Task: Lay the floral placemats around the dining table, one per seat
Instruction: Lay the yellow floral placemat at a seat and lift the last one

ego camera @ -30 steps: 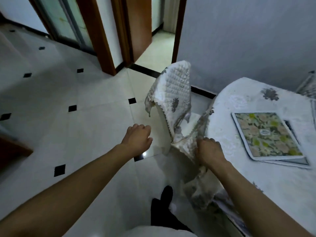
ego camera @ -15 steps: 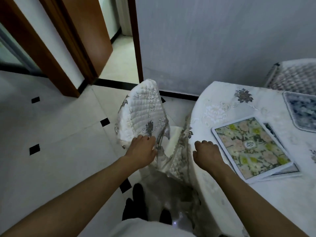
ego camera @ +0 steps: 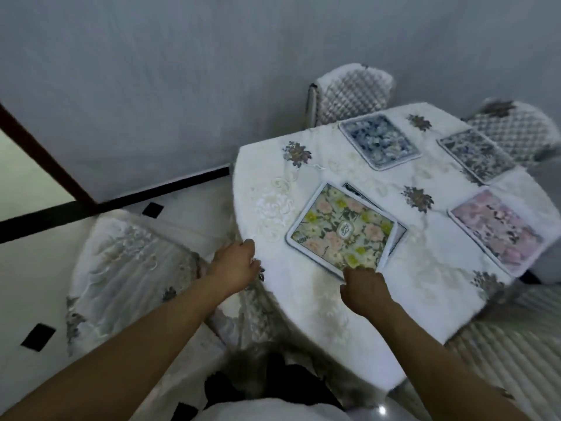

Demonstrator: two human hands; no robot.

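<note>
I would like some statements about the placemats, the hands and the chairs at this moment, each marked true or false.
1. Four placemats show their flower faces on the table. True: green-yellow placemat, pink placemat, two blue ones.
2. The right hand reaches the near edge of the green-yellow placemat. True.
3. The left hand lies on the pink placemat. False: it is at the table's edge, far from that placemat.
4. Another mat's edge shows under the green-yellow placemat. True.
5. No chair is visible. False: covered chairs stand behind the table, another at the left.
</note>
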